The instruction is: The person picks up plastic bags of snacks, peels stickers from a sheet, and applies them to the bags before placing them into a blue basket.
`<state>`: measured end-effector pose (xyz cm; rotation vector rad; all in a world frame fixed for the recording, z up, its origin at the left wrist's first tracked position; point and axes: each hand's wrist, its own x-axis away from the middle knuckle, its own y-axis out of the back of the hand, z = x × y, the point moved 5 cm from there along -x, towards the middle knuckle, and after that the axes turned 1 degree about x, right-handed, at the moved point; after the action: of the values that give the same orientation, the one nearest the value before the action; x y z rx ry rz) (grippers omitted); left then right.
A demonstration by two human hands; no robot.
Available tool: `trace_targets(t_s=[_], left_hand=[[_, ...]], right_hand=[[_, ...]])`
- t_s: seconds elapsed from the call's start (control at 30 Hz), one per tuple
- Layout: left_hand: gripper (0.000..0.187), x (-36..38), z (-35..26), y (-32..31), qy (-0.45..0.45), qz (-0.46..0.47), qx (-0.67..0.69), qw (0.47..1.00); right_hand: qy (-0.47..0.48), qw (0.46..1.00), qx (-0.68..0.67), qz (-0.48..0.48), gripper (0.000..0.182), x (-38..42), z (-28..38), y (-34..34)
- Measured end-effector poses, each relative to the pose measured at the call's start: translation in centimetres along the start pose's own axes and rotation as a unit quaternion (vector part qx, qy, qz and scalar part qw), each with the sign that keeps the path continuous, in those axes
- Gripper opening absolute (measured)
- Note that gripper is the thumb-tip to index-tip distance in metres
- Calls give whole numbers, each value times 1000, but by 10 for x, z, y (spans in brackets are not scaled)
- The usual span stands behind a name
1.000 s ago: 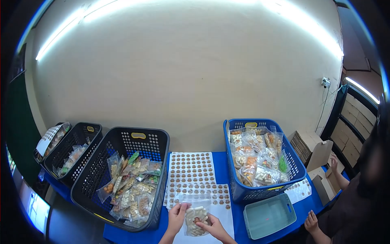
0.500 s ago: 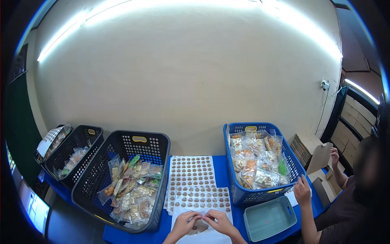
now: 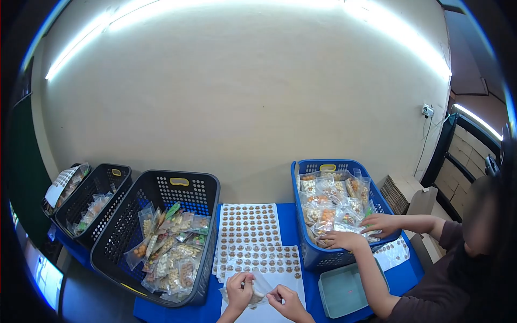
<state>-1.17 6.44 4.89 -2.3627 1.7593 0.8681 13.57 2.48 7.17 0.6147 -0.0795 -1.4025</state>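
Note:
A small clear plastic bag (image 3: 262,282) with pale contents hangs between my two hands, low over the white sheets. My left hand (image 3: 238,294) pinches one side of it with bent fingers. The other side is gripped by my right hand (image 3: 289,302), its fingertips pressed together. Behind the bag, sheets of round brown stickers (image 3: 249,229) overlap on the blue tabletop (image 3: 288,218). Beyond my left hand stands a black basket (image 3: 180,173) with many filled snack bags (image 3: 175,253) inside.
Right of the sheets, a blue basket (image 3: 307,264) is heaped with packets, and a co-worker's hands (image 3: 344,241) rest on them. A green-grey tray (image 3: 350,309) sits before it. More black baskets (image 3: 99,207) stand at far left, cardboard (image 3: 396,196) at right.
My hands have moved apart, and the bag between them now stands more upright. The co-worker's hands have come down from the air onto the packets in the blue basket.

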Motion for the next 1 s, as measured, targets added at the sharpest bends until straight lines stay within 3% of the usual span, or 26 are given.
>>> trace_targets(t_s=[0.07,0.1,0.2,0.27,0.33,0.43,0.47,0.53,0.63,0.73,0.8,0.87,1.0], left_hand=[[16,0,-2,-2,16,9,7,1000],[18,1,0,-4,-17,10,-7,1000],[23,-5,32,11,118,-115,131,978],[30,-20,44,25,151,-102,185,966],[30,-20,32,22,173,-52,232,956],[32,1,50,-8,252,78,238,935],[32,10,53,-17,237,138,203,940],[31,25,60,-41,272,273,209,899],[29,46,59,-52,384,373,273,800],[27,25,53,-40,176,347,159,907],[23,12,48,-22,124,301,120,938],[21,10,44,-13,169,300,200,917],[14,16,12,-7,71,264,105,956]], right_hand=[[-8,1000,-12,6,15,2,-2,3],[-20,999,-24,13,15,3,-7,4],[-43,997,-53,22,16,18,-31,9],[-93,993,-79,-4,13,30,-54,12],[-110,992,-52,-15,16,30,-56,17],[-47,995,-71,-53,34,15,-10,32],[4,1000,-3,-29,38,10,-4,27],[105,985,136,20,47,1,2,13],[150,976,137,77,28,-2,-4,-7],[139,977,144,67,14,-4,-14,-13],[97,982,127,96,13,-6,-26,-10],[71,990,104,60,12,-10,-26,-4],[57,992,95,55,14,-14,-34,-9]])
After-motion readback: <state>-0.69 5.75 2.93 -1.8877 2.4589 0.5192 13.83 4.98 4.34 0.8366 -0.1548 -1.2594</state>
